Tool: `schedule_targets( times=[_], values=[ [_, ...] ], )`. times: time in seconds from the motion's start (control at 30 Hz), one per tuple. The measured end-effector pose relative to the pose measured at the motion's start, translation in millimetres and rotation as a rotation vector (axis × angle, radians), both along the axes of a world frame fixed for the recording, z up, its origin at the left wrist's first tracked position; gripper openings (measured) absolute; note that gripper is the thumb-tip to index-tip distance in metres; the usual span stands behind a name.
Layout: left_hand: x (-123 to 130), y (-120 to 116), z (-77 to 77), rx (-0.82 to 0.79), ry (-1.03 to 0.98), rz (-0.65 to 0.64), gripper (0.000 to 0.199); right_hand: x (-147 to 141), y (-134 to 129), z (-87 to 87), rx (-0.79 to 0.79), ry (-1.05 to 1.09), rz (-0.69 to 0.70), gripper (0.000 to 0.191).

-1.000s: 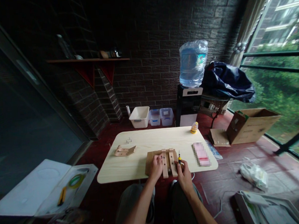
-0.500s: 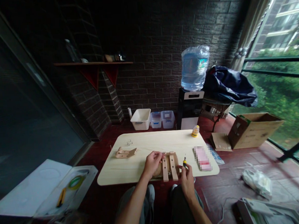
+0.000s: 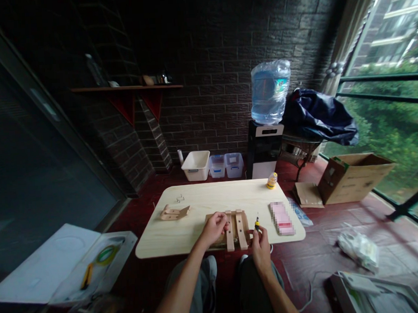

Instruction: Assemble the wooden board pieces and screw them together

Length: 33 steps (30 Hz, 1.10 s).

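My right hand (image 3: 260, 244) is wrapped round a small screwdriver (image 3: 257, 224) with a yellow and black handle, its tip pointing up and away from me. Just left of it, two pale wooden strips with dark holes, a left strip (image 3: 230, 240) and a right strip (image 3: 241, 235), lie side by side over a brown wooden piece (image 3: 246, 222) at the table's near edge. My left hand (image 3: 213, 228) is closed in a pinch beside the left strip; anything between its fingertips is too small to make out. Further left rests another wooden assembly (image 3: 176, 212), with small metal pieces (image 3: 180, 199) behind it.
The pale table (image 3: 157, 242) also bears a yellow-based clear bottle (image 3: 272, 181) and a pink, blurred item (image 3: 282, 219). Beyond it are plastic bins (image 3: 196, 166) and a water dispenser (image 3: 264, 148). An open white case (image 3: 111, 261) lies at left, a cardboard box (image 3: 352, 181) at right.
My left fingertips have dropped slightly toward me along the left strip. The right hand keeps hold of the screwdriver in nearly the same place. The whole view has shifted a little.
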State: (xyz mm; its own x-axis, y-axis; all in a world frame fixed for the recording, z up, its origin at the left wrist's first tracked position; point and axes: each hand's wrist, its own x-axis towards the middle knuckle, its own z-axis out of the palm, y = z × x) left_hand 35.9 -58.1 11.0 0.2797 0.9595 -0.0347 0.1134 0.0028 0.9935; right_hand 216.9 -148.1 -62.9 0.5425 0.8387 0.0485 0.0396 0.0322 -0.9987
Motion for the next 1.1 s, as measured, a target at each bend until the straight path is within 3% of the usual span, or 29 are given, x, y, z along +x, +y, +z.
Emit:
schedule_targets(
  times=[0.17, 0.33, 0.53, 0.73, 1.1],
  values=[
    [-5.9, -1.4, -1.3, 0.016, 0.083, -0.11, 0.035, 0.4, 1.5, -1.6, -0.001, 0.009, -0.004, 0.051],
    [-12.8, 1.0, 0.3, 0.145, 0.253, -0.186, 0.03, -0.3, 2.3, -1.4, -0.004, 0.028, -0.018, 0.05],
    [-18.4, 1.2, 4.6, 0.215, 0.465, -0.197, 0.03, -0.3, 1.4, -1.4, 0.003, 0.043, -0.021, 0.051],
    [-13.1, 4.8, 7.0, 0.228, 0.534, -0.27, 0.032, 0.5, 1.4, -2.8, 0.004, 0.027, -0.024, 0.051],
    [-10.9, 11.7, -7.8, 0.233, 0.543, -0.301, 0.032, 1.4, 1.1, 3.4, 0.017, 0.053, -0.034, 0.048]
  ],
)
